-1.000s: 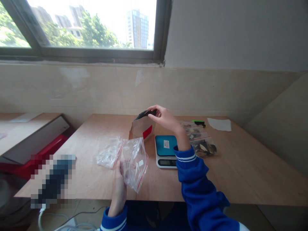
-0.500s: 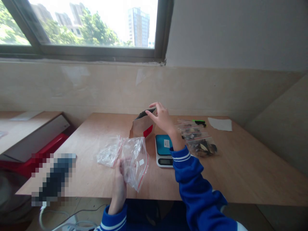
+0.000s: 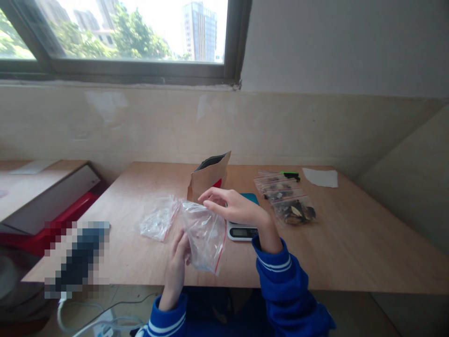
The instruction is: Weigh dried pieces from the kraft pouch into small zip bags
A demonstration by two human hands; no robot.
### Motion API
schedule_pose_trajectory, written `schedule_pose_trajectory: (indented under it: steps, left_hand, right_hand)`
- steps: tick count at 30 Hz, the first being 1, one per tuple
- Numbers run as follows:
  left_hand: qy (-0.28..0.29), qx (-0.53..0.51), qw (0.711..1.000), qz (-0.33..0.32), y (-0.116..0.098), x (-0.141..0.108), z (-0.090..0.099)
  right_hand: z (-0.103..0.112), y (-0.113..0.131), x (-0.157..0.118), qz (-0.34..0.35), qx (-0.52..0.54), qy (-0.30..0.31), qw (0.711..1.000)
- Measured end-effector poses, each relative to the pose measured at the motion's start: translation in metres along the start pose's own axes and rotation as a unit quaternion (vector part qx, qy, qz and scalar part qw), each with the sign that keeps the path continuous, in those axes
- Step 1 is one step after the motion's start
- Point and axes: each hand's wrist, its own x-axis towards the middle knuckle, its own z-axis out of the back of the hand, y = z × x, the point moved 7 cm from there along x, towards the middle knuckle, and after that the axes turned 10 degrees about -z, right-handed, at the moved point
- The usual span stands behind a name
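A clear zip-seal plastic bag (image 3: 206, 238) with a red seal line is held in my left hand (image 3: 179, 255), fingers closed around its left side near the table's front edge. My right hand (image 3: 233, 205) is just above the bag's upper edge, thumb and fingers apart; whether the fingertips touch the plastic I cannot tell. Behind it stands an open brown paper pouch (image 3: 206, 181) with a dark inside and a red patch. The right hand partly covers a kitchen scale (image 3: 242, 232) with a blue top and a small display.
More clear plastic bags (image 3: 157, 220) lie left of the held one. To the right are several filled zip-seal bags (image 3: 294, 210) with dark pieces, a black-and-green item (image 3: 290, 176) and white paper (image 3: 321, 178). A blurred-out dark object (image 3: 82, 257) lies at the table's left edge.
My right hand has come away from the pouch's mouth and down toward the bag's upper edge. The bag has shifted slightly right and tilted in my left hand.
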Motion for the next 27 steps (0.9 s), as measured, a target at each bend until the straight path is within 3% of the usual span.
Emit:
schedule_pose_trajectory:
  steps: [6,9,22,27]
  left_hand:
    - [0.101,0.028,0.994,-0.038,-0.009,0.001,-0.011]
    - [0.128,0.04,0.989,-0.065,-0.015,0.001,-0.015]
    - [0.096,0.03,0.991,-0.087,-0.026,0.019,0.016]
    - [0.135,0.071,0.985,-0.086,-0.03,0.024,0.023]
  right_hand:
    - [0.011,-0.015,-0.001,-0.015,-0.026,-0.037,0.999]
    - [0.009,-0.019,-0.003,-0.013,-0.013,-0.026,0.999]
    - [0.026,-0.038,0.001,-0.039,0.077,-0.18,0.98]
    - [0.024,-0.041,0.0,-0.031,0.101,-0.161,0.981]
